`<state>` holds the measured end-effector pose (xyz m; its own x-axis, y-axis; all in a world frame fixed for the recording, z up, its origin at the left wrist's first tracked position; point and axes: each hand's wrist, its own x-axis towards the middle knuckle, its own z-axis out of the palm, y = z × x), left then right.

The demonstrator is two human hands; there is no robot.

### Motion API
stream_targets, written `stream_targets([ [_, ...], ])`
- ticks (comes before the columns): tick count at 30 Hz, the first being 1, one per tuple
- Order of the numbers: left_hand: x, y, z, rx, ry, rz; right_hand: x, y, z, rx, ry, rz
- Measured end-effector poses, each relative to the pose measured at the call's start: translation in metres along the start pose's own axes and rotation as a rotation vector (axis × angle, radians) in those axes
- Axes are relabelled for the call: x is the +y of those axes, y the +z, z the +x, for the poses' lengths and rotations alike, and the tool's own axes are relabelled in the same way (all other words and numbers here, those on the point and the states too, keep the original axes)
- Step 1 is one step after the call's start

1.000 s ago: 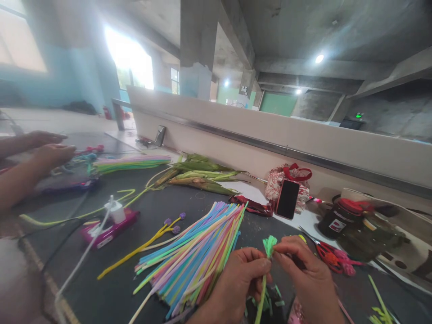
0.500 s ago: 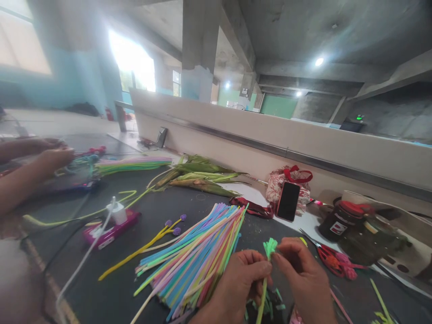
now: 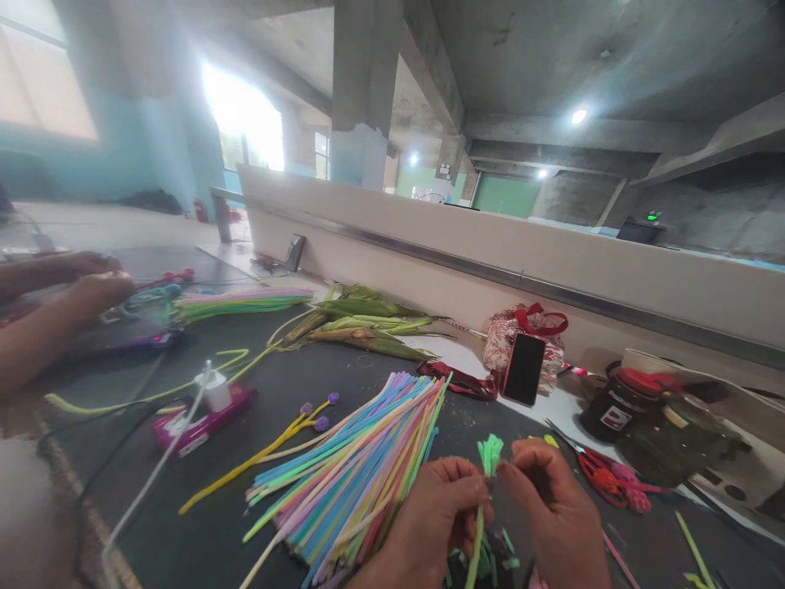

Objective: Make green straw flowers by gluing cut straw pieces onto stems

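Observation:
My left hand (image 3: 445, 511) is closed on a light green stem topped by a fringed mint-green tuft (image 3: 490, 455). Just right of the tuft is my right hand (image 3: 555, 507), thumb and forefinger pinched together; whether anything thin is between them is too small to tell. Small green clippings (image 3: 508, 550) lie beneath the hands. A large bundle of pastel pipe cleaners (image 3: 356, 474) spreads on the dark table to the left. Next to it lies a yellow branched stem (image 3: 257, 456) with purple balls.
Scissors (image 3: 567, 438), a dark jar (image 3: 619, 409), a phone (image 3: 523, 368) and a patterned bag stand at the right. Corn husks (image 3: 368, 323) lie at the back. A magenta power strip (image 3: 196, 421) with a cable and another person's hands (image 3: 101, 286) are at left.
My right hand has moved slightly away from the green tuft, which shows a little more of its side. My left hand keeps its hold on the stem.

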<state>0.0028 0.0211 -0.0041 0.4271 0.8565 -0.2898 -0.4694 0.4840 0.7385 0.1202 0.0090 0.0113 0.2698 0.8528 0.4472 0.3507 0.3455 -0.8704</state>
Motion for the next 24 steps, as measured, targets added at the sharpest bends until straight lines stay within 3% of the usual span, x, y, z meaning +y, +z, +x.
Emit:
stream_targets([
  [5,0.002,-0.005,0.001,-0.021,-0.037,-0.107,0.0,-0.008,-0.001,0.019,0.259,0.187],
  [11,0.0,-0.008,0.001,-0.113,-0.045,-0.206,0.008,-0.006,-0.002,-0.184,0.562,0.351],
  [19,-0.003,-0.007,0.005,-0.161,-0.005,-0.139,0.014,0.01,-0.005,-0.26,0.619,0.704],
  [24,-0.007,-0.012,0.006,-0.134,0.04,-0.08,0.005,0.005,-0.002,-0.317,0.664,0.667],
])
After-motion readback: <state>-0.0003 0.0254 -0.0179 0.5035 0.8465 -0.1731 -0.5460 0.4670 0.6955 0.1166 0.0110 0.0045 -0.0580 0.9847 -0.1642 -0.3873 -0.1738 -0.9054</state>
